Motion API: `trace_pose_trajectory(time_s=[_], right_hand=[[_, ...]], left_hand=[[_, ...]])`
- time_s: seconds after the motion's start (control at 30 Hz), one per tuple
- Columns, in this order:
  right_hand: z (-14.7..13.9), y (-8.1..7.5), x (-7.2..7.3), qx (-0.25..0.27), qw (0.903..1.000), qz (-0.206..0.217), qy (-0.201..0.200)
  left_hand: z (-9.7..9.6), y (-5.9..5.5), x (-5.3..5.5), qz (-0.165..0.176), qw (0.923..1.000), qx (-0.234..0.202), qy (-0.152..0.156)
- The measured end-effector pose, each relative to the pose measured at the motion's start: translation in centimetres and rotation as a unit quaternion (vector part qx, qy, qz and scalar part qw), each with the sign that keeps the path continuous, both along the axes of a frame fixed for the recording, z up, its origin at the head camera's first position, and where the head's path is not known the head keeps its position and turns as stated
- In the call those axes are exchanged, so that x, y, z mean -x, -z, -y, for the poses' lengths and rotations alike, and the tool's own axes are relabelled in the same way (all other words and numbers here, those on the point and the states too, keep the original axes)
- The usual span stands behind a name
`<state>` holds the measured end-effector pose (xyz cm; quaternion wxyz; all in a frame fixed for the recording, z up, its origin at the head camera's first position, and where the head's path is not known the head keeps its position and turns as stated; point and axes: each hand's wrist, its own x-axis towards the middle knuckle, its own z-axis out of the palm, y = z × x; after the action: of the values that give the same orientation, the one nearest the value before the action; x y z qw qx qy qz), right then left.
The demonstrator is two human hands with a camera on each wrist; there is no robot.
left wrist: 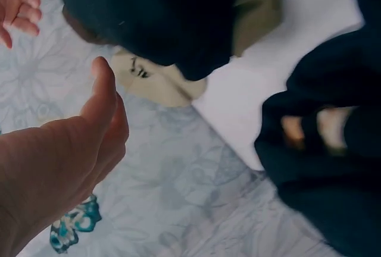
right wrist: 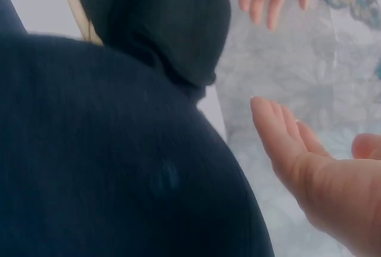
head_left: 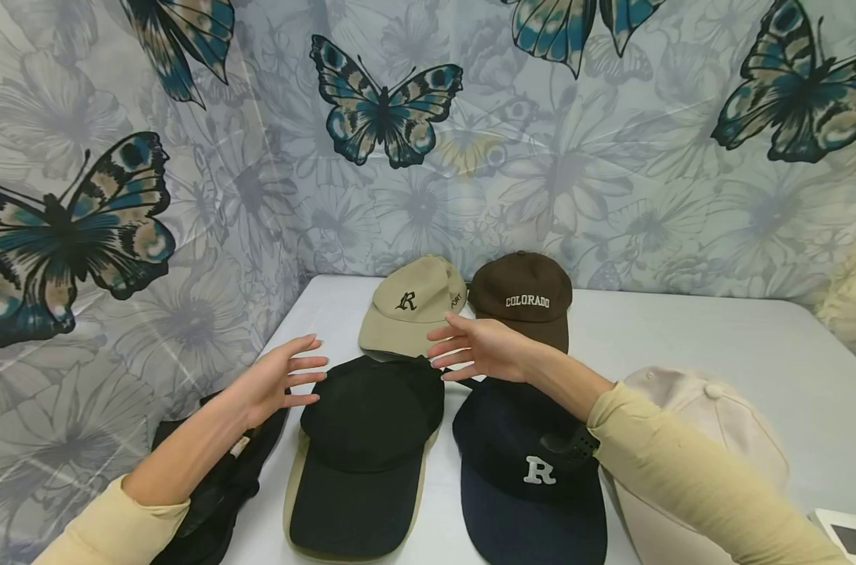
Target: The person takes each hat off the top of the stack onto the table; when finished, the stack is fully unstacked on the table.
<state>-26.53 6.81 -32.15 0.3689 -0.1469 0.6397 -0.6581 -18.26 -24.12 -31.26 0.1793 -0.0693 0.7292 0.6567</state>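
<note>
Both hands hover over the caps with straight, spread fingers, palms toward each other, and hold nothing. In the head view the left hand (head_left: 275, 384) is at the upper left of a plain black cap (head_left: 371, 416), which lies over a beige-edged one. The right hand (head_left: 480, 349) is above the gap between that cap and a navy cap (head_left: 533, 486) with a white R, and overlaps the brown COLORADO cap (head_left: 522, 290) in this view. Behind the black cap sits a khaki cap (head_left: 406, 306) with a dark R. The right wrist view shows the navy cap (right wrist: 119, 150) close up.
A cream cap (head_left: 710, 416) lies under the right forearm. Dark caps or cloth (head_left: 216, 494) lie beneath the left forearm. A small white device (head_left: 847, 534) is at the right front of the white table (head_left: 668, 329). Butterfly-print fabric (head_left: 399, 204) hangs behind and at left.
</note>
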Motion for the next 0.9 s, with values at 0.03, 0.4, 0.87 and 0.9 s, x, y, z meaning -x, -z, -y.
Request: trace_pose_trajectory(time_s=[0.03, 0.4, 0.87, 0.9], right_hand=[[0.2, 0.0, -0.1, -0.001, 1.0000, 0.001, -0.001], [2.4, 1.9, -1.5, -0.021, 0.9996, 0.001, -0.016], [3.9, 4.1, -2.7, -0.073, 0.9953, 0.014, 0.062], [3.9, 4.1, -2.8, -0.072, 0.9952, 0.014, 0.065]], left_hand=[[0.1, 0.3, -0.1, 0.002, 1.0000, 0.003, -0.005], [0.8, 3.8, -2.3, 0.019, 0.9969, 0.005, -0.076], [0.5, 6.2, -4.9, 0.070, 0.9893, -0.015, -0.128], [0.5, 6.3, -5.0, 0.074, 0.9891, -0.016, -0.127]])
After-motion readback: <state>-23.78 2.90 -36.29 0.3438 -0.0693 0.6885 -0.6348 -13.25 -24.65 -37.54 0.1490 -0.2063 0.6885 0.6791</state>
